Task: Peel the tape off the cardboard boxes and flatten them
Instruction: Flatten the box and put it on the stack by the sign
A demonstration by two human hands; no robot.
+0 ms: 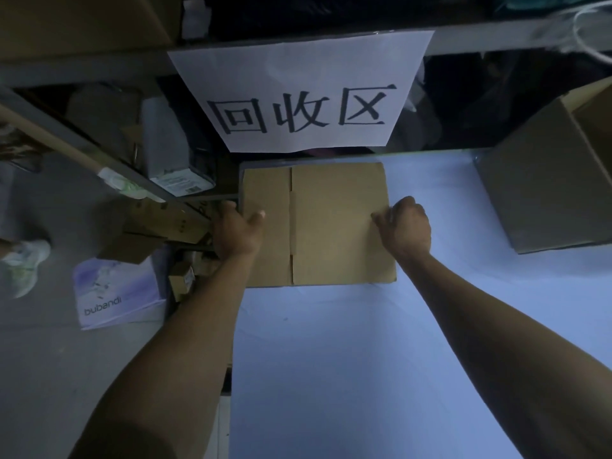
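Left hand (236, 231) grips left edge of flattened cardboard box (334, 223), thumb on top, fingers curled under edge. Right hand (405, 226) curled at box's right edge, knuckles up, pinching the edge. Box lies flat at far left corner of bench (364, 376). Upright cardboard box (543, 180) stands at bench's far right edge, well apart. Paper sign (301, 94) hangs from shelf just beyond flattened box. Beside bench's left edge, on floor: small cartons (159, 233), white bubandi box (116, 293).
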